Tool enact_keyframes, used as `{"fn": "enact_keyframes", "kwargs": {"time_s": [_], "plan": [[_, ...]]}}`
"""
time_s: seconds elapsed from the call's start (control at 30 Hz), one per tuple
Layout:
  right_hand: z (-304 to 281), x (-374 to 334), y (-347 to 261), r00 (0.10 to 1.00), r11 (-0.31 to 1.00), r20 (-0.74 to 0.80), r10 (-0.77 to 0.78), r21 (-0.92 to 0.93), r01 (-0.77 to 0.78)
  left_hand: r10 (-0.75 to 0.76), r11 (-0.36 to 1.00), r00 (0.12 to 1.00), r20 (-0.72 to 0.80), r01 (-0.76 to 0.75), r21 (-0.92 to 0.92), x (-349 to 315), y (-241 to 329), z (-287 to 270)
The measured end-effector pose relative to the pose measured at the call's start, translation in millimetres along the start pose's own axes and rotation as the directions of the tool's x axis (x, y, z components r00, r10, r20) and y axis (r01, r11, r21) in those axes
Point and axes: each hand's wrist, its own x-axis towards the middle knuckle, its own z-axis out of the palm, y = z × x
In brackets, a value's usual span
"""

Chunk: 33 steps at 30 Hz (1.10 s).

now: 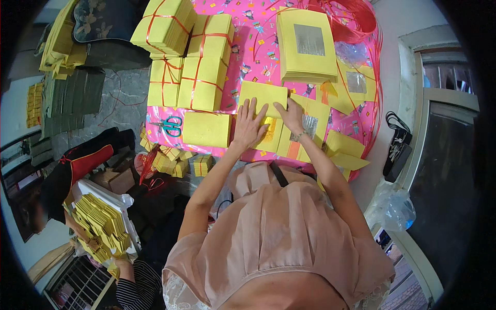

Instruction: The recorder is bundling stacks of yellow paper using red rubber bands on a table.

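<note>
My left hand [249, 126] lies palm down with fingers spread on a folded yellow paper sheet [264, 92]. At the sheet's right edge my right hand [292, 116] has its thumb on top and its fingers curled by the side, pinching the paper. Below both hands lie more flat yellow sheets, one with a shiny gold patch [270, 130] and one with a silver patch [310, 124]. To the left of my left hand is a neat yellow paper stack [206, 130]. A tall stack of yellow sheets [308, 64] with a silver foil square stands beyond my right hand.
Yellow bundles [199, 77] tied with red string stand at the left of the pink patterned table cover [248, 67]. Green-handled scissors [173, 125] lie at its left edge. Red string [356, 23] is coiled far right. A co-worker's hand [124, 268] is by yellow bundles lower left.
</note>
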Motion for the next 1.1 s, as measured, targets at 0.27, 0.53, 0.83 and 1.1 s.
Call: {"fn": "enact_keyframes", "kwargs": {"time_s": [0.27, 0.53, 0.83, 1.1], "plan": [[3.2, 0.3, -7.7, 0.998, 0.996, -0.018, 0.058, -0.06, -0.059, 0.006, 1.0, 0.999, 0.037, -0.006, 0.009, 1.7, -7.2, 4.9], [0.0, 0.8, -14.5, 0.995, 0.99, -0.007, 0.098, -0.101, -0.098, 0.011, 1.0, 0.998, 0.067, -0.011, 0.003, 2.3, -9.5, 5.3], [-4.2, -10.0, -13.7, 0.997, 0.999, -0.064, 0.044, 0.011, -0.043, 0.008, 1.0, 0.996, 0.086, -0.008, -0.005, 1.7, -10.5, 6.8], [-1.0, -19.7, 1.6, 0.99, 0.999, -0.137, 0.032, -0.001, -0.033, 0.006, 1.0, 0.996, 0.094, -0.008, 0.026, 1.7, -10.6, 10.7]]}}
